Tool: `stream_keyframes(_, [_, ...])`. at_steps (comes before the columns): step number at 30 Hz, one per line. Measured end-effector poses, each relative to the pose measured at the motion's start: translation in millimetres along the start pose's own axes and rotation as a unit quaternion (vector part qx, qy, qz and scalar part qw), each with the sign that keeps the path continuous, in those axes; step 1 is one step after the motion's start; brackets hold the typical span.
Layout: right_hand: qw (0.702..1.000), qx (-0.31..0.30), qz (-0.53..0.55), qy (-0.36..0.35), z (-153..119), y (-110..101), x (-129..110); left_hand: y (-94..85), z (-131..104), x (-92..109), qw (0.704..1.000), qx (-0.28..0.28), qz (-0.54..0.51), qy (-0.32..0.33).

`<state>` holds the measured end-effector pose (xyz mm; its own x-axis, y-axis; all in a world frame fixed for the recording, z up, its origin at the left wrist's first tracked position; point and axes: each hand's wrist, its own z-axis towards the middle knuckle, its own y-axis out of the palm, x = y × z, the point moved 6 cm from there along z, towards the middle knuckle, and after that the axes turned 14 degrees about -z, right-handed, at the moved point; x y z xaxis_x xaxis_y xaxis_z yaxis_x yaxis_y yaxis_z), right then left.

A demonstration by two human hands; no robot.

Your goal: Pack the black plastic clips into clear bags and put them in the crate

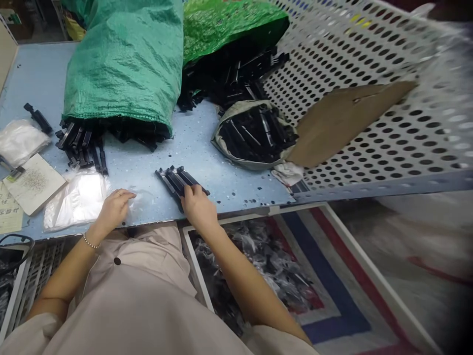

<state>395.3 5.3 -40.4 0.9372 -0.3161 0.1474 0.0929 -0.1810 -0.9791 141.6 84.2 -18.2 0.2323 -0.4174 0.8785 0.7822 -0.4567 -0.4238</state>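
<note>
On the bench (194, 145), a row of black parts (179, 181) is being held at its near right end by the right hand (199, 207); thin clear film (139, 201) is being pinched by the left hand (115, 208).

Perforated pale panel (373, 148), brown sheet (332, 123) against it, striped mat (342, 296), handwritten yellowish note (10, 213)

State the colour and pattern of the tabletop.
The tabletop is light blue with scattered dark specks, seen best in the head view.
</note>
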Motion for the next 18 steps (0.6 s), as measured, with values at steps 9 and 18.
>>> stream_keyframes(9, [0.753, -0.097, 0.65, 0.038, -26, 4, 14, 29.8, 14, -7, 0.998, -0.03, 0.012, -0.049])
stream_keyframes(18, [0.394, -0.324, 0.852, 0.113, -118, 38, -46, 65.5, 21, 0, 0.996, 0.007, 0.006, 0.084])
